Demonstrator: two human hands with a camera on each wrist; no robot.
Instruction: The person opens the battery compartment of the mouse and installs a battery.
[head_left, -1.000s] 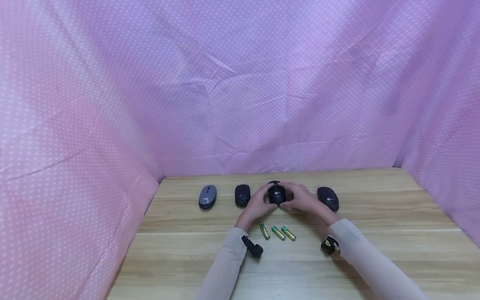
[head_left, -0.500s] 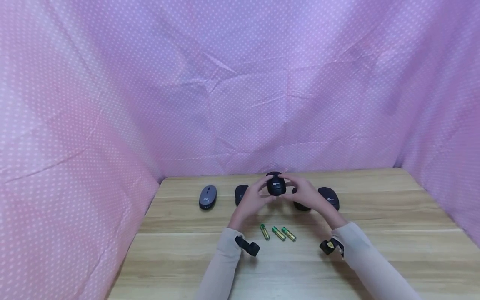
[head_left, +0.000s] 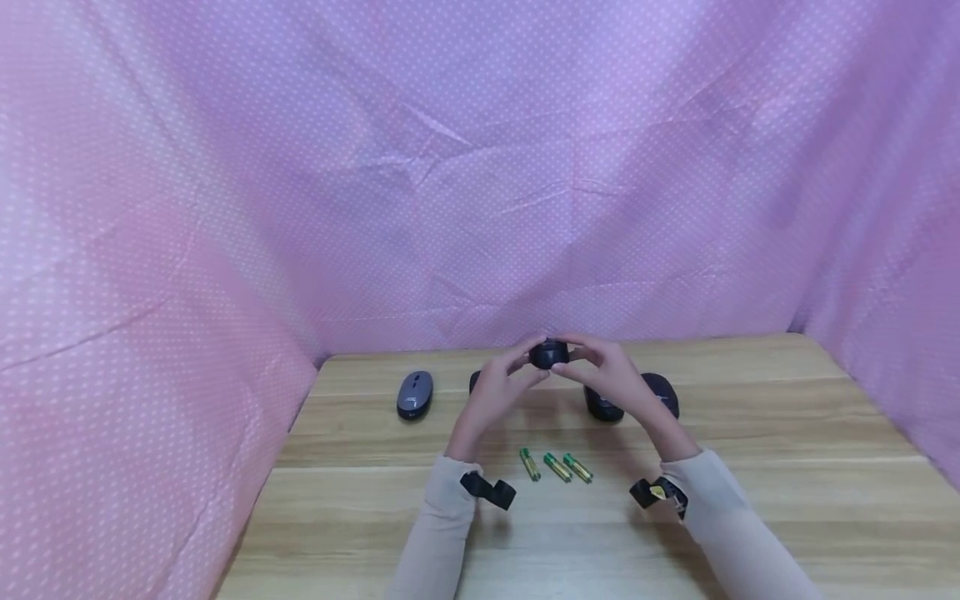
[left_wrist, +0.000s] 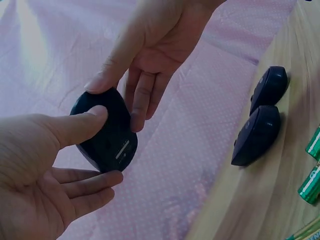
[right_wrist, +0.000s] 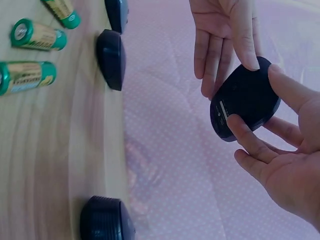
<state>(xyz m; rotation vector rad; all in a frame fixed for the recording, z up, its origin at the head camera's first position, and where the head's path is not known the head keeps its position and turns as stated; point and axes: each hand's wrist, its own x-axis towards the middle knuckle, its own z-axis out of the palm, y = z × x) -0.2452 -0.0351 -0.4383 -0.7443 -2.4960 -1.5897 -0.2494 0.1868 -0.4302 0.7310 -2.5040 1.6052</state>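
Note:
A black wireless mouse point(head_left: 549, 354) is held up off the table between both hands, tilted so that its dark underside, with a small pale label, faces the wrist cameras. My left hand point(head_left: 495, 385) pinches its left side; in the left wrist view the thumb point(left_wrist: 80, 129) lies on the underside and fingers support the other face. From the other side, my right hand point(head_left: 611, 377) grips it too, thumb and fingers at the mouse's edge in the right wrist view. Whether a battery cover is present cannot be made out.
Three green-and-gold batteries point(head_left: 557, 467) lie on the wooden table point(head_left: 352, 517) between the forearms. A grey mouse point(head_left: 415, 395) sits at left. Black mice point(head_left: 602, 407) rest beyond the right wrist, and another point(head_left: 474, 381) is mostly hidden by the left hand. Pink dotted cloth point(head_left: 480, 208) surrounds the table.
Both hands have lifted the black mouse off the table and moved it slightly away, tipping its front back. Another black mouse has come into sight beside the right wrist.

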